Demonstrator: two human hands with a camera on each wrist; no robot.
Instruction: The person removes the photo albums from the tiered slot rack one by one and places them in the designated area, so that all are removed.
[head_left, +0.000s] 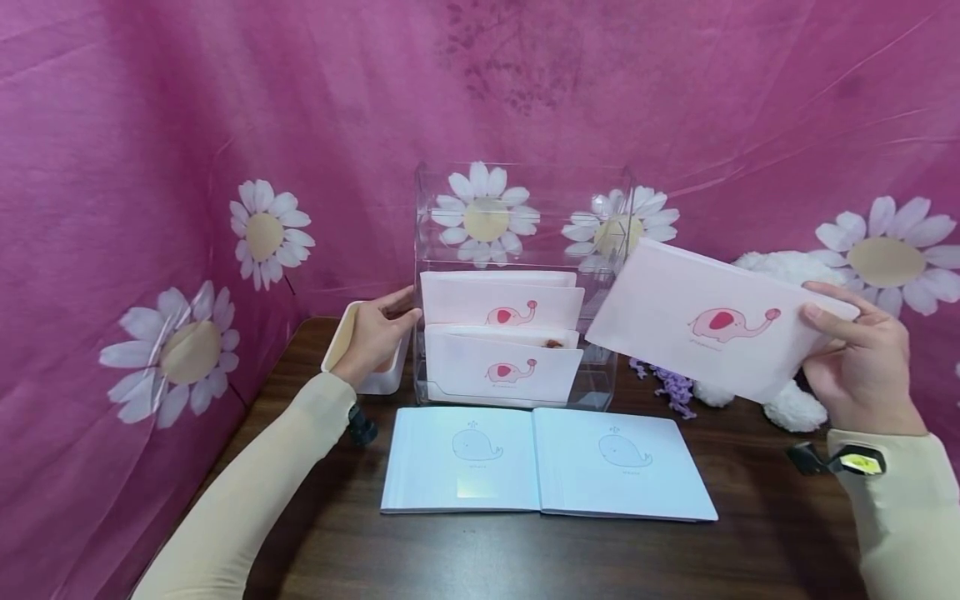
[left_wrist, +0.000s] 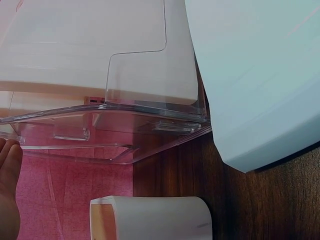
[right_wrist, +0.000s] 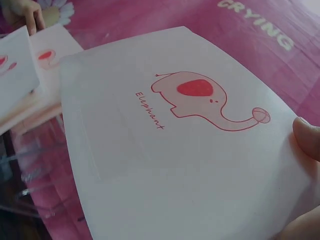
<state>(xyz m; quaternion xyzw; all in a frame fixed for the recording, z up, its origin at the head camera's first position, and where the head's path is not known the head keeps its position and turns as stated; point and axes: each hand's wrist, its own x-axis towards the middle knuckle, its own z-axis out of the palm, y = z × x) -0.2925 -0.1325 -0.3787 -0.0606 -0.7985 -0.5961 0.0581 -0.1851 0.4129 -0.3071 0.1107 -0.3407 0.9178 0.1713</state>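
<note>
A pink booklet with an elephant drawing (head_left: 675, 325) is pinched at its right end by my right hand (head_left: 862, 358), thumb on the front; it tilts beside the clear rack (head_left: 525, 192). The right wrist view shows the booklet (right_wrist: 125, 165) close up, my thumb (right_wrist: 307, 137) at its edge. My left hand (head_left: 375, 333) touches the rack's left side, fingers extended; in the left wrist view its fingers (left_wrist: 10, 165) are at the rack's edge. Elephant booklets (head_left: 457, 300) stand in the rack's left part, in two tiers, another booklet (head_left: 457, 375) lowest in front.
An open booklet with whale drawings (head_left: 502, 492) lies before the rack. A white box (head_left: 386, 383) stands left of the rack, under my left hand. Purple flowers (head_left: 675, 389) and a white plush thing (head_left: 795, 408) are at the right. A pink cloth with daisies (head_left: 337, 108) hangs behind.
</note>
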